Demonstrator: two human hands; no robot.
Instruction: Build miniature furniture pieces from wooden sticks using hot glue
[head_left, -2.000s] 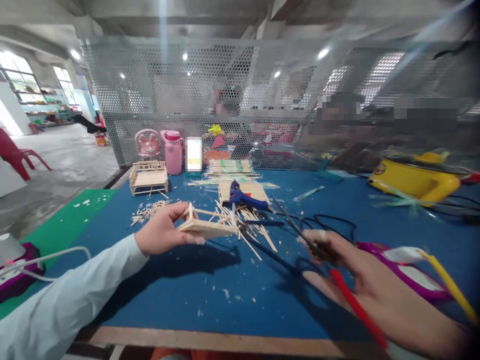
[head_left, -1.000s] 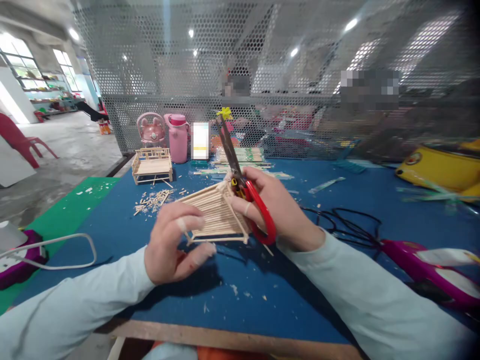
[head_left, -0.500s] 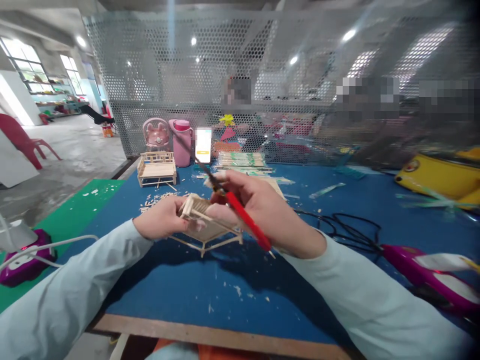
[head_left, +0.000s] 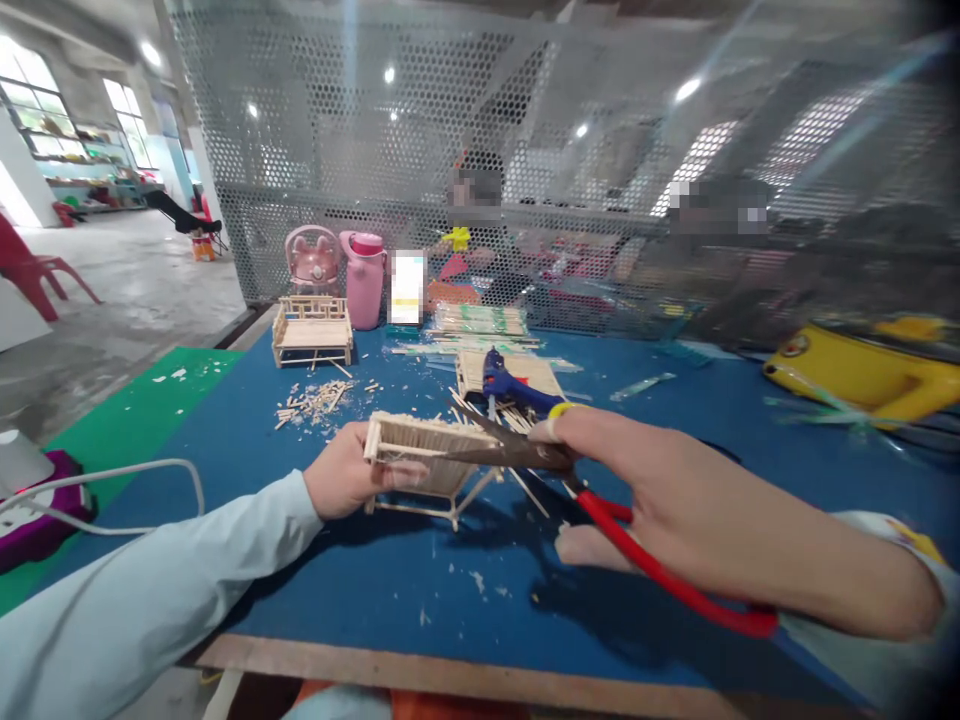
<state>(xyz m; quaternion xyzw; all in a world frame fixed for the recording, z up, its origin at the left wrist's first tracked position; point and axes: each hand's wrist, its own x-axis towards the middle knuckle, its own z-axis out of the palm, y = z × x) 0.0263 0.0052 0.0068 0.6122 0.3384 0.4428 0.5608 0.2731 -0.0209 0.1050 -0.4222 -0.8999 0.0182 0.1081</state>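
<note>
My left hand [head_left: 349,470] is closed round the left end of a small wooden stick frame [head_left: 427,455], which is held tilted just above the blue table. Red-handled scissors [head_left: 660,565] are in my right hand [head_left: 675,500], their blades parted and pointing left at the frame's right side. Behind them a blue glue gun [head_left: 517,385] lies on a flat panel of sticks [head_left: 469,370], with loose thin sticks beside it. A small finished-looking stick bench [head_left: 313,335] stands at the back left, and short offcuts [head_left: 319,400] are heaped in front of it.
A pink bottle [head_left: 365,285], a lit phone [head_left: 407,290] and bagged sticks [head_left: 480,320] line the back, before a perforated metal screen [head_left: 300,130]. A yellow bag [head_left: 862,380] lies right. At left are a purple power strip [head_left: 45,520] and white cable. A person sits beyond the screen.
My right hand has moved right and away from the frame, and the scissors' blades are now spread apart. The frame has shifted slightly right, and the glue gun has come into view.
</note>
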